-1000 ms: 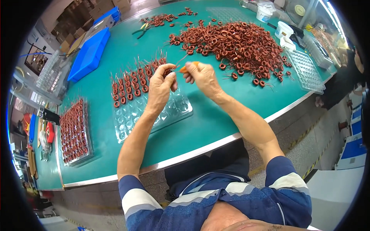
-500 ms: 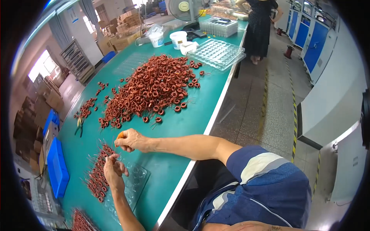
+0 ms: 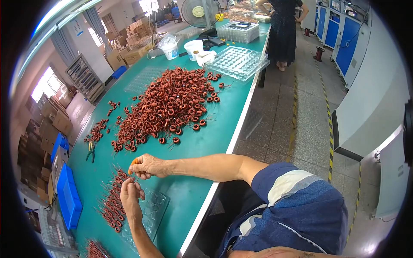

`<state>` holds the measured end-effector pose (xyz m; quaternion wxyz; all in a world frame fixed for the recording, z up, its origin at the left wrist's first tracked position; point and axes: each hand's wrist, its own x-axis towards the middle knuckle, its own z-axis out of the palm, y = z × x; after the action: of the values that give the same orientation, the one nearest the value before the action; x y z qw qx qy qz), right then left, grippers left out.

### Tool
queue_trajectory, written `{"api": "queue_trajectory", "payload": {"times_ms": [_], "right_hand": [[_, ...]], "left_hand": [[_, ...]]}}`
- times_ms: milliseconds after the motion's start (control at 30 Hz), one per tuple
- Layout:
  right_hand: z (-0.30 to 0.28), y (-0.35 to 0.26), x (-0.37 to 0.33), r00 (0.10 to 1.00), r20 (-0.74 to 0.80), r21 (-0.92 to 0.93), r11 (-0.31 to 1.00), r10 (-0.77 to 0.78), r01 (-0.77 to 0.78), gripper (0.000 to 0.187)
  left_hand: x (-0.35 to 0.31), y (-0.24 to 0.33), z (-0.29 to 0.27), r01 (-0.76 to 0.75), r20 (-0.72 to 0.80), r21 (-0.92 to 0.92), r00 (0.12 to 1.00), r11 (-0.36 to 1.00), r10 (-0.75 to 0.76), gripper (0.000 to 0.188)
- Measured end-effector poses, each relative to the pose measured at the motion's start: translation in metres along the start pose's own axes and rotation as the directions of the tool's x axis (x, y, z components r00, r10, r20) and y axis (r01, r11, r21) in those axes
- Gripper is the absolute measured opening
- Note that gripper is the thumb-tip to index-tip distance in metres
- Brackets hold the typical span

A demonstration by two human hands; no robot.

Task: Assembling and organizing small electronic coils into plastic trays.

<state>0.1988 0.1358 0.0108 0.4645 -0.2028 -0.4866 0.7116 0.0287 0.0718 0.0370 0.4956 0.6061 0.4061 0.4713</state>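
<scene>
My left hand (image 3: pixel 131 201) is closed in a pinch above the near end of a clear plastic tray (image 3: pixel 155 205). Just beyond it, my right hand (image 3: pixel 149 167) pinches too, with orange covers on its fingers. The fingertips of both hands nearly meet, and whatever sits between them is too small and hidden to make out. Rows of red wire-wound ring coils (image 3: pixel 115 202), their thin leads sticking up, fill the tray's left side. Beyond my hands lies a large heap of the same coils (image 3: pixel 167 105) on the green table (image 3: pixel 193 148).
Pliers (image 3: pixel 90 151) lie near a small coil group (image 3: pixel 97 130). Blue bins (image 3: pixel 69 198) stand at left, and another filled coil tray (image 3: pixel 95 249) is at the near edge. White tubs (image 3: pixel 193 48), empty clear trays (image 3: pixel 238 61) and a fan (image 3: pixel 198 12) are farther back. A person (image 3: pixel 282 34) stands beyond.
My two hands have come closer together, fingertip to fingertip. The whole view has shifted slightly; the coil heap and trays look unchanged.
</scene>
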Motion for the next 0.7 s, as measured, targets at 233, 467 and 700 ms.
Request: {"api": "queue_trajectory", "payload": {"times_ms": [233,467,700], "right_hand": [[0.025,-0.005,-0.004,0.998,0.007,-0.055,0.997,-0.062,0.062,0.026],[0.002,-0.027,-0.012,0.983,-0.148,-0.212,0.974,-0.111,0.078,0.022],[0.027,-0.011,-0.001,0.93,-0.359,-0.068,0.996,-0.08,0.059,0.039]], "left_hand": [[-0.008,-0.008,-0.012,-0.067,-0.132,-0.163,0.99,0.984,0.045,0.026],[0.011,0.007,0.024,-0.002,-0.072,-0.371,0.997,0.929,-0.026,0.025],[-0.002,-0.005,-0.001,-0.098,-0.124,-0.424,0.991,0.9,0.05,0.016]]}}
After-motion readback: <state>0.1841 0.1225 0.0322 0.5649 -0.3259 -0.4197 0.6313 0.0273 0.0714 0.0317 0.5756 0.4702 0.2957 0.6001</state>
